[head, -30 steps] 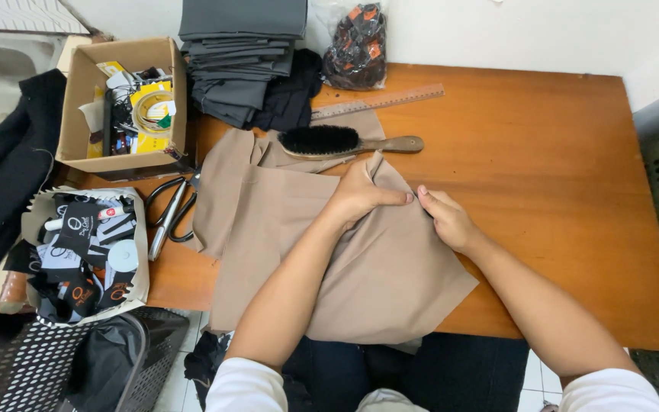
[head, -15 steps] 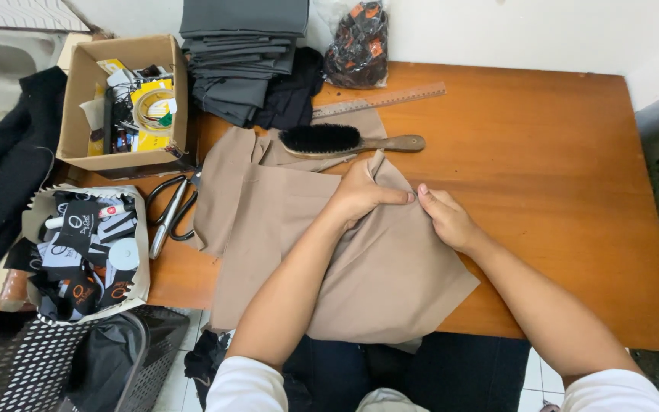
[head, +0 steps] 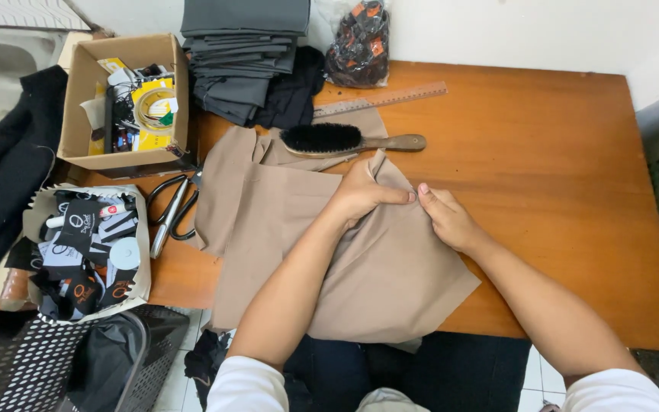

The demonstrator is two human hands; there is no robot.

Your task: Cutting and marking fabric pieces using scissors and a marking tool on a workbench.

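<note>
Cloth (head: 284,221) lies on the surface (head: 543,175); brush (head: 345,140) and ruler (head: 381,101) behind it, scissors (head: 171,214) left, box (head: 123,99) behind those.

The person wears a white short-sleeved top; its sleeve ends show at the lower edge of the frame, one at lower centre-left and one at lower right, each stopping on the upper arm. Both forearms are bare from there to the wrists, with no watch, bracelet or ring to be seen. The left hand (head: 364,194) and the right hand (head: 448,217) are bare, without gloves. Below the table edge, at bottom centre, dark blue trousers cover the lap.
</note>
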